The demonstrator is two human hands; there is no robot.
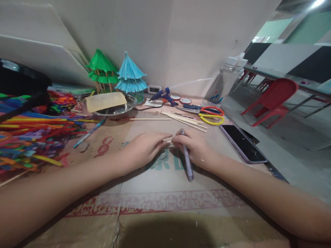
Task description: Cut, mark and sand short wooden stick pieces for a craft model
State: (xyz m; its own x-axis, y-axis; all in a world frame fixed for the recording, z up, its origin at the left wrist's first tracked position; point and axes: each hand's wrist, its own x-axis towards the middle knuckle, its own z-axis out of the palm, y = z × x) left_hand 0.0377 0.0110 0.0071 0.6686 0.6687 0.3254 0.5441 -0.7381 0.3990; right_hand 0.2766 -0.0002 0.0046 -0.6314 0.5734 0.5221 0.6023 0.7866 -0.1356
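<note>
Head view: both hands meet at the middle of the cardboard sheet covering the table. Left hand, fingers flat and together, presses a small pale stick piece down on the sheet, apparently to steady it. Right hand is closed around a purple pen, tip at the piece, as for marking. Beyond the hands on the sheet lie loose wooden sticks, scissors and a glue gun; a phone lies right of it.
</note>
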